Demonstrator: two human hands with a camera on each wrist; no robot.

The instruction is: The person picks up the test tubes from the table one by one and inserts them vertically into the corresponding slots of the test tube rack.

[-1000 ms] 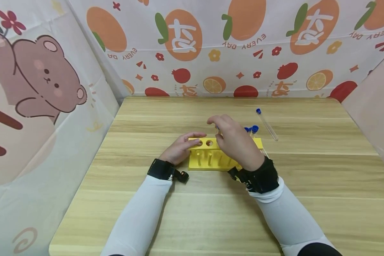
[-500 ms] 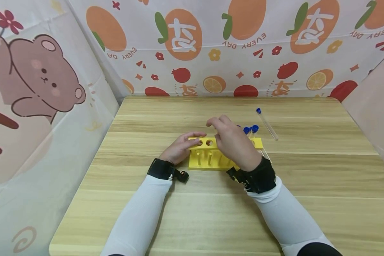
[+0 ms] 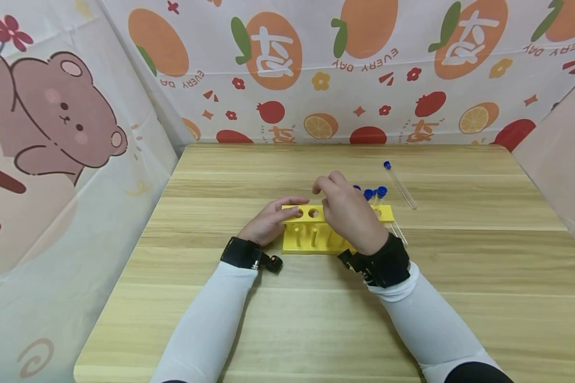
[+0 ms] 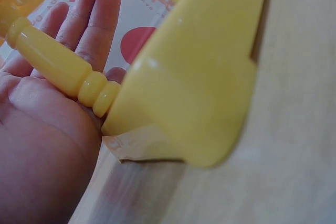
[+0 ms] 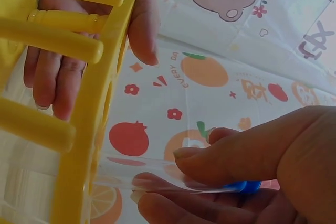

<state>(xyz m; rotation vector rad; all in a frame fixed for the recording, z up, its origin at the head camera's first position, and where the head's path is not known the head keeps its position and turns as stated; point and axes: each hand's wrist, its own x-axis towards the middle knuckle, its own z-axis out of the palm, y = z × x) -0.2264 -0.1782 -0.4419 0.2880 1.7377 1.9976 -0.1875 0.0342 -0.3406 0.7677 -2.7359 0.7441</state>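
A pale wooden table (image 3: 316,324) is seen, walled in by printed fruit-and-bear cloth (image 3: 67,133). At its middle a yellow plastic test-tube rack (image 3: 311,234) is stood upright, and its left end is gripped by the left hand (image 3: 270,221), thumb laid along the top plate and fingers curled round the far side. Above the rack's middle, a clear plastic tube with a blue cap (image 5: 157,179) is pinched near its cap by the right hand (image 3: 350,215), its lower end passed into the rack. More blue-capped tubes (image 3: 376,194) are stood at the rack's right end. One loose blue-capped tube (image 3: 400,186) is left lying on the table beyond.
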